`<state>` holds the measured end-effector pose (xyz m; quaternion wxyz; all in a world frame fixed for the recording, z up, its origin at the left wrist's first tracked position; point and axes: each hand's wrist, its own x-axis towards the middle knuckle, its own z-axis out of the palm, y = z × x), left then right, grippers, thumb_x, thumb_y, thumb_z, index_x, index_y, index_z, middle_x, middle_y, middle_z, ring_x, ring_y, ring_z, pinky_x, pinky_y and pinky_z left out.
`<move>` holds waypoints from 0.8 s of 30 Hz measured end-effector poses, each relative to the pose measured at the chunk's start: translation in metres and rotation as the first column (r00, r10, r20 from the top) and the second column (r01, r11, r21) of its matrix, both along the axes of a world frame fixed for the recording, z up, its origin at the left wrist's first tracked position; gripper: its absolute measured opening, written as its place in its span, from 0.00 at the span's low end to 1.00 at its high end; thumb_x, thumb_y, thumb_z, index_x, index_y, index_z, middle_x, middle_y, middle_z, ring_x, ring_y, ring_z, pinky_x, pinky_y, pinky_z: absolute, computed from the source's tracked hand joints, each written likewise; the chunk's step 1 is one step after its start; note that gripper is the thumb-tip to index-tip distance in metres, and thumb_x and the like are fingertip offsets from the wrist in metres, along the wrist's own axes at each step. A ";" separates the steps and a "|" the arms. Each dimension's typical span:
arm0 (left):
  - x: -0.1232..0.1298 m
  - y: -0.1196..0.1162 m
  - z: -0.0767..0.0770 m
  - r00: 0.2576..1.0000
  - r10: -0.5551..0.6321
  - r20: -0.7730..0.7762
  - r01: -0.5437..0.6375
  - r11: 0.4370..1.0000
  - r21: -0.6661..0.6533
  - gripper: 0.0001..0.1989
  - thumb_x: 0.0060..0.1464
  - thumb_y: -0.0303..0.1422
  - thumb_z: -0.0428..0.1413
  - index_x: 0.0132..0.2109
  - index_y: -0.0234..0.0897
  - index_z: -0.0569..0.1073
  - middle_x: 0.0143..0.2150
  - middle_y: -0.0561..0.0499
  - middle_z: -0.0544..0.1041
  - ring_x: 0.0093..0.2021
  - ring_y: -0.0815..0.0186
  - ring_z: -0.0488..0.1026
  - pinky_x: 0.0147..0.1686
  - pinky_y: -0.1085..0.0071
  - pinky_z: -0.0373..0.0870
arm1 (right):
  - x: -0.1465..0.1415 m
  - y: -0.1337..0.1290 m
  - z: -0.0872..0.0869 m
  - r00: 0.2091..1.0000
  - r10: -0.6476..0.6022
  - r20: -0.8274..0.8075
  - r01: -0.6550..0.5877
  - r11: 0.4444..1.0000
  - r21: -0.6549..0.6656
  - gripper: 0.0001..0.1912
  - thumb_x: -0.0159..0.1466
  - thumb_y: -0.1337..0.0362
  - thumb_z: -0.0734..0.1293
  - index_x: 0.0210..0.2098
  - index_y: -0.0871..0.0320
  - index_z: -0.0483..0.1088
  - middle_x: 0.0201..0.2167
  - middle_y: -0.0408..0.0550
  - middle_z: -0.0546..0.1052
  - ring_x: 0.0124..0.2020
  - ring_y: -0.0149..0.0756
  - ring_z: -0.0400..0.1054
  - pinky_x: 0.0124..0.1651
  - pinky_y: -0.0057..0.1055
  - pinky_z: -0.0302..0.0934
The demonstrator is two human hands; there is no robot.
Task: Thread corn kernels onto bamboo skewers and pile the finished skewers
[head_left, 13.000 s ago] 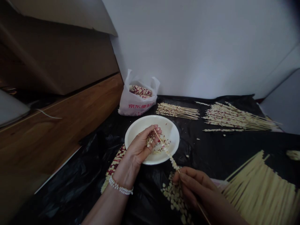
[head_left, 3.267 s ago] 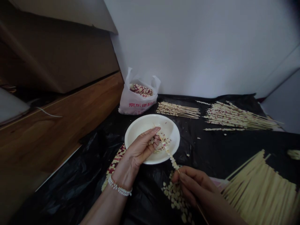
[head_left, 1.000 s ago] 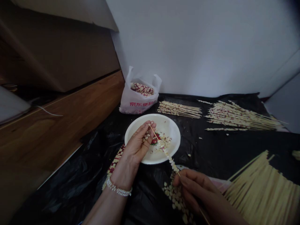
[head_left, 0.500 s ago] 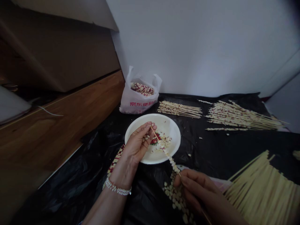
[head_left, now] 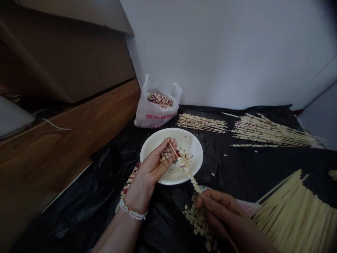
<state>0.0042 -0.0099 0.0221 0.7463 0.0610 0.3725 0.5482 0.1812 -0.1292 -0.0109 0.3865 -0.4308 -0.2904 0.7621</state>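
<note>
My right hand (head_left: 221, 211) is closed around a thin wooden skewer (head_left: 173, 149) threaded with pale corn kernels (head_left: 194, 183). The skewer slants up and left over a white bowl (head_left: 147, 168) holding loose kernels, some dark red. At its bare tip, my left hand (head_left: 158, 160) pinches with thumb and fingertips; a kernel there is too small to make out. Several loose corn kernels (head_left: 165, 154) lie cupped in the left palm. Beneath my left wrist, a red and yellow corn cob (head_left: 129, 180) is partly hidden.
Behind the bowl stands a white plastic bag (head_left: 155, 117) of corn cobs. Two piles of threaded skewers (head_left: 201, 123) lie at the back. Bare skewers (head_left: 302, 214) are heaped at right, and loose kernels (head_left: 198, 221) lie beside my right hand on black plastic sheeting (head_left: 79, 203).
The left hand's fingers have loosened and tilted, so more kernels show in its palm. The right hand and skewer have hardly moved.
</note>
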 end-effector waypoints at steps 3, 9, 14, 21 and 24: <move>0.000 -0.001 0.000 1.000 -0.013 0.007 0.013 1.000 0.007 0.05 0.56 0.23 0.55 0.36 0.28 0.76 0.33 0.45 0.79 0.32 0.68 0.79 0.30 0.77 0.77 | -0.001 0.001 0.000 0.999 0.028 -0.038 -0.028 1.000 0.000 0.15 0.56 0.50 0.72 0.27 0.56 0.76 0.11 0.32 0.53 0.15 0.23 0.40 0.18 0.22 0.34; -0.001 -0.002 0.000 0.997 -0.072 -0.001 0.072 0.997 0.011 0.04 0.55 0.23 0.56 0.36 0.28 0.76 0.35 0.44 0.80 0.32 0.68 0.79 0.30 0.78 0.77 | 0.001 0.000 -0.004 1.000 0.009 -0.023 -0.009 1.000 0.013 0.14 0.58 0.51 0.72 0.28 0.56 0.76 0.13 0.34 0.55 0.16 0.23 0.41 0.19 0.22 0.34; -0.003 -0.002 0.002 0.994 -0.108 -0.006 0.108 0.994 0.001 0.03 0.54 0.22 0.57 0.36 0.27 0.76 0.34 0.45 0.80 0.31 0.68 0.78 0.30 0.77 0.77 | 0.001 -0.002 -0.005 0.999 0.031 0.016 -0.032 0.998 0.058 0.16 0.58 0.48 0.70 0.29 0.56 0.76 0.12 0.32 0.53 0.15 0.23 0.40 0.18 0.23 0.34; 0.001 -0.003 0.000 0.982 -0.172 -0.077 0.174 0.985 0.018 0.05 0.54 0.24 0.57 0.39 0.27 0.76 0.38 0.41 0.80 0.37 0.64 0.79 0.31 0.77 0.77 | 0.000 0.002 -0.005 0.999 -0.025 0.032 0.022 0.996 0.084 0.14 0.59 0.51 0.71 0.30 0.56 0.76 0.13 0.34 0.56 0.17 0.24 0.44 0.20 0.22 0.37; 0.001 -0.003 -0.002 0.986 -0.164 -0.024 0.165 0.985 0.044 0.08 0.55 0.21 0.54 0.42 0.25 0.76 0.44 0.37 0.79 0.44 0.59 0.78 0.40 0.70 0.77 | 0.001 0.003 -0.005 0.998 -0.059 -0.006 0.059 0.997 0.057 0.13 0.59 0.52 0.71 0.30 0.56 0.76 0.13 0.34 0.56 0.17 0.24 0.44 0.20 0.21 0.37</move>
